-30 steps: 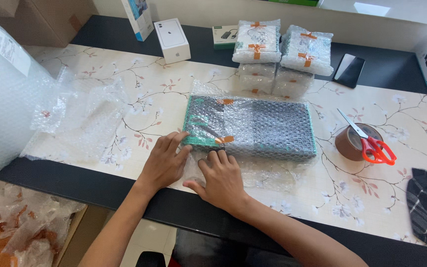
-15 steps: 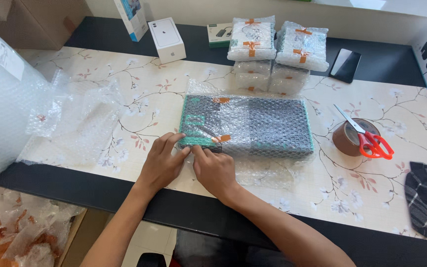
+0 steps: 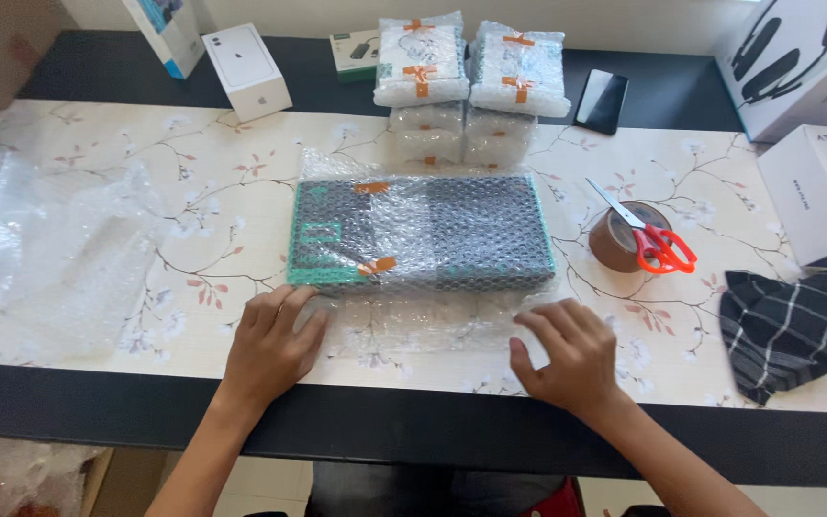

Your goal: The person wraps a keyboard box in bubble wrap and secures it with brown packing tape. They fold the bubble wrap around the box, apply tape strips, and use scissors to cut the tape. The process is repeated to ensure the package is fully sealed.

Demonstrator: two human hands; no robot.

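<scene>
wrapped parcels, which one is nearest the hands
The long dark box with green edging, alone in bubble wrap by both hands; the small white orange-taped bundles are stacked at the far edge.

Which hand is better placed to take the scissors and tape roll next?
Right, probably. The right hand rests on the loose bubble wrap flap at the same side of the table as the red-handled scissors lying on the brown tape roll. The left hand would have to cross the wrapped box.

Both hands lie palm down, well apart, forearms coming in from the bottom edge and angling inward. Left hand (image 3: pixel 270 347): fingers together, pointing up and to the right, flat. Right hand (image 3: pixel 567 352): fingers spread and slightly curled, thumb out to the left
</scene>
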